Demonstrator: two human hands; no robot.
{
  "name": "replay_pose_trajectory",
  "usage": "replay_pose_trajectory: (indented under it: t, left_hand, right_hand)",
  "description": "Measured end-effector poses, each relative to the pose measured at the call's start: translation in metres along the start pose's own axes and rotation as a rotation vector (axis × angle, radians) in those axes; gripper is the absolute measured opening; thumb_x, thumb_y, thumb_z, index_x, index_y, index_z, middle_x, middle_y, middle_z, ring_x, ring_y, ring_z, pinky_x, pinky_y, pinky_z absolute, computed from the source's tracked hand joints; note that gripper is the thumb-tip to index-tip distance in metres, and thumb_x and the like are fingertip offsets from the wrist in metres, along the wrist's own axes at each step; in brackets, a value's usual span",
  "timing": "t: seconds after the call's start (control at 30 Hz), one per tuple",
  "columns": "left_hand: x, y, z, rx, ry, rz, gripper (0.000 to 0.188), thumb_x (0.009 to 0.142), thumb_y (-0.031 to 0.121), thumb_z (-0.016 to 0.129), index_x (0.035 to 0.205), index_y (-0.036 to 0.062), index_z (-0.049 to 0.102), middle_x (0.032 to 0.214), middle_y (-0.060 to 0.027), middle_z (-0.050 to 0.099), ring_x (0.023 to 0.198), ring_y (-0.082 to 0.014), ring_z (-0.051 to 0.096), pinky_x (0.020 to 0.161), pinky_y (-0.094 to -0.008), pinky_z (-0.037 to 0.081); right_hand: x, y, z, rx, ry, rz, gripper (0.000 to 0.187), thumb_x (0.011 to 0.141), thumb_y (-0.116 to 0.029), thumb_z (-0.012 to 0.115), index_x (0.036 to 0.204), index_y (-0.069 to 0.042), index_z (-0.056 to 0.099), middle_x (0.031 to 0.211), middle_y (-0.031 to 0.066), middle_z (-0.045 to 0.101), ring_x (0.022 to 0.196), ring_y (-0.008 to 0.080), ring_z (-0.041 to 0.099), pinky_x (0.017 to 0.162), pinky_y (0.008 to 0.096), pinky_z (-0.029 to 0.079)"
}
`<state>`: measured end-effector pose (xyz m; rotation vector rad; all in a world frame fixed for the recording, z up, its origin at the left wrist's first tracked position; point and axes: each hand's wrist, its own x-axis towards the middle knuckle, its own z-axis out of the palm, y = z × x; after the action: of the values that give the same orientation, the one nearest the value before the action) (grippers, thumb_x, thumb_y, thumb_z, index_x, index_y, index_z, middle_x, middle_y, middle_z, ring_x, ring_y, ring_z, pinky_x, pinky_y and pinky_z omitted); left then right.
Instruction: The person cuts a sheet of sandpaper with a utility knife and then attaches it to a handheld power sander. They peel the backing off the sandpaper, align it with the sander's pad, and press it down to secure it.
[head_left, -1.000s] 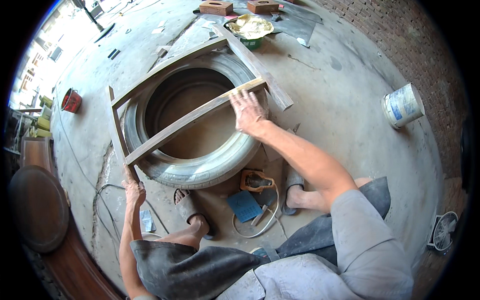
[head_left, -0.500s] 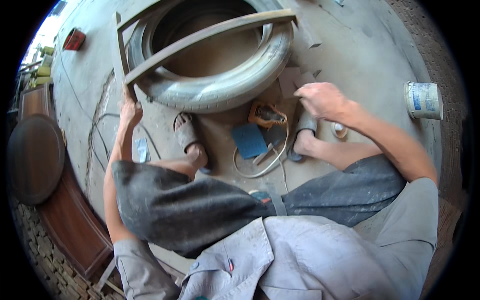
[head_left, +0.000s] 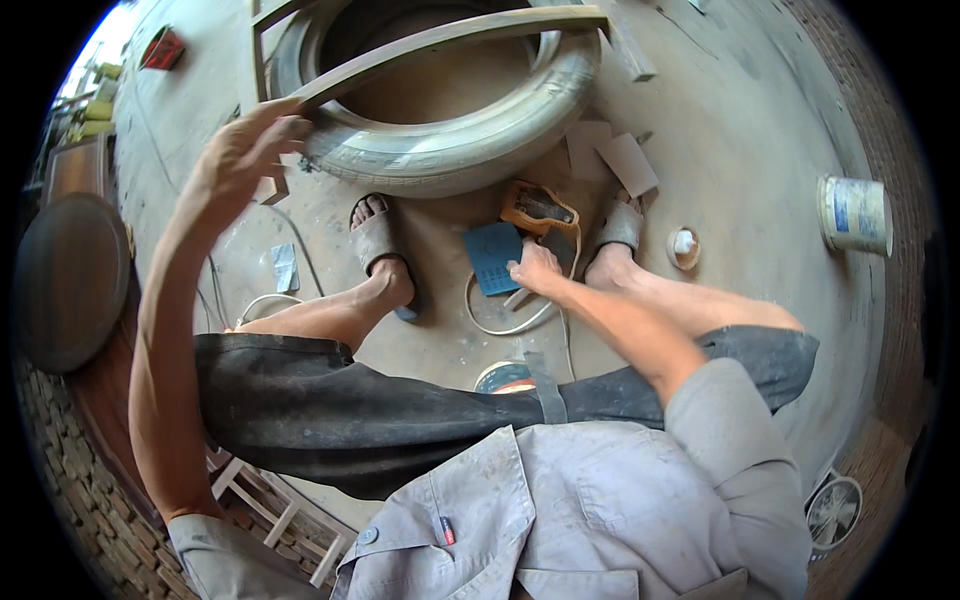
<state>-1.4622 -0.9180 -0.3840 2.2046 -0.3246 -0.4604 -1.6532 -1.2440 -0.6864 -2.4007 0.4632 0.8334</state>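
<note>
Both hands have moved: the right hand [head_left: 540,268] has gone from over the right foot to the blue sheet [head_left: 490,258], and the left hand [head_left: 235,155] has slid off the leg end of the wooden frame [head_left: 450,38] to its near left corner. Only the left hand now stays by the frame, while the right attends to the small things between the feet. Right fingers curl at the sheet's right edge; whether they grasp it I cannot tell. Left fingers reach out, blurred, at the corner, and their grip cannot be told either. Just beyond the right hand lies an orange tool [head_left: 540,205], with a pale cord [head_left: 487,325] looping on the near side. Farther off, the frame lies across the tyre [head_left: 430,165]. Two flat pieces [head_left: 628,165] lie right of the tyre, and a white bucket [head_left: 856,217] stands at far right.
</note>
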Motion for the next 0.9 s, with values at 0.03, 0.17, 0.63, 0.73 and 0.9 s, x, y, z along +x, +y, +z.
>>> replay_pose_trajectory:
  t: [0.03,0.17,0.63,0.73,0.9]
  left_hand:
    - [-0.016,0.026,0.014,-0.02,-0.058,0.019,0.044,0.107,0.033,0.051,0.141,0.0051,0.057,0.118,-0.0098,0.07,0.099,-0.0158,0.065,0.082,-0.0304,0.055]
    - [-0.06,0.034,0.112,-0.133,-0.19,-0.246,0.035,0.108,0.027,0.05,0.12,-0.0035,0.063,0.085,-0.01,0.071,0.069,-0.0142,0.065,0.066,-0.0285,0.055]
    - [-0.125,0.008,0.211,-1.124,-0.072,-1.006,0.027,0.102,0.035,0.061,0.102,0.0082,0.062,0.096,-0.0056,0.065,0.076,-0.0174,0.064,0.064,-0.0296,0.052]
    - [-0.126,0.01,0.216,-1.194,0.068,-0.846,0.016,0.104,0.021,0.058,0.105,0.0054,0.059,0.093,-0.0074,0.067,0.075,-0.0189,0.068,0.056,-0.0288,0.053]
    - [-0.131,0.018,0.225,-1.2,0.282,-0.682,0.024,0.106,0.03,0.054,0.106,0.0064,0.055,0.077,-0.0086,0.067,0.057,-0.0187,0.067,0.044,-0.0291,0.052]
  right_hand:
    - [0.005,0.0,0.008,0.08,-0.013,-0.031,0.04,0.087,-0.029,0.066,0.116,-0.001,0.064,0.115,0.0268,0.068,0.112,0.0441,0.065,0.096,0.0497,0.052]
    - [-0.038,-0.015,-0.005,0.288,0.19,-0.681,0.021,0.089,-0.01,0.063,0.108,-0.003,0.065,0.101,0.0204,0.069,0.093,0.0394,0.069,0.081,0.0457,0.056]
    - [-0.056,-0.045,-0.12,0.232,0.319,-1.472,0.03,0.082,0.005,0.07,0.109,-0.007,0.064,0.103,0.0108,0.067,0.089,0.0298,0.071,0.071,0.0342,0.06]
    - [-0.038,-0.039,-0.118,0.09,0.553,-1.069,0.056,0.08,-0.007,0.076,0.131,-0.004,0.052,0.134,0.0205,0.053,0.126,0.0381,0.052,0.106,0.0451,0.044]
    - [0.027,0.038,-0.079,-0.016,0.118,-0.324,0.082,0.075,-0.036,0.082,0.134,0.008,0.045,0.119,0.0314,0.064,0.113,0.0471,0.061,0.097,0.0506,0.05]
